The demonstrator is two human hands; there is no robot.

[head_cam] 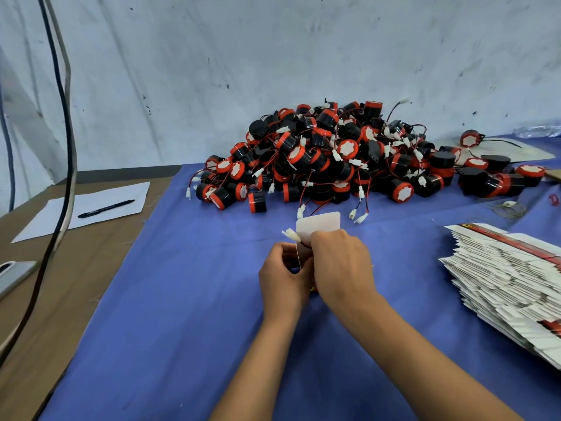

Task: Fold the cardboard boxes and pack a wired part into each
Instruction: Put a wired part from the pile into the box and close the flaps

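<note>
My left hand [283, 273] and my right hand [341, 264] meet over the blue cloth [188, 299] and hold a small white cardboard box [318, 226] between them. Its rounded top flap stands up above my right knuckles. A white connector [290, 234] on red wire sticks out at the box's left, just above my left fingers. The box's body and whatever is inside are hidden by my hands. Behind lies a big pile of black-and-red wired parts [328, 156]. A stack of flat unfolded boxes [504, 284] lies at the right.
A sheet of paper [88, 208] with a black pen [106, 208] lies on the brown table at the left. Dark cables [65, 117] hang down at the far left. A grey device [15, 273] sits at the left edge. A white wall backs the table.
</note>
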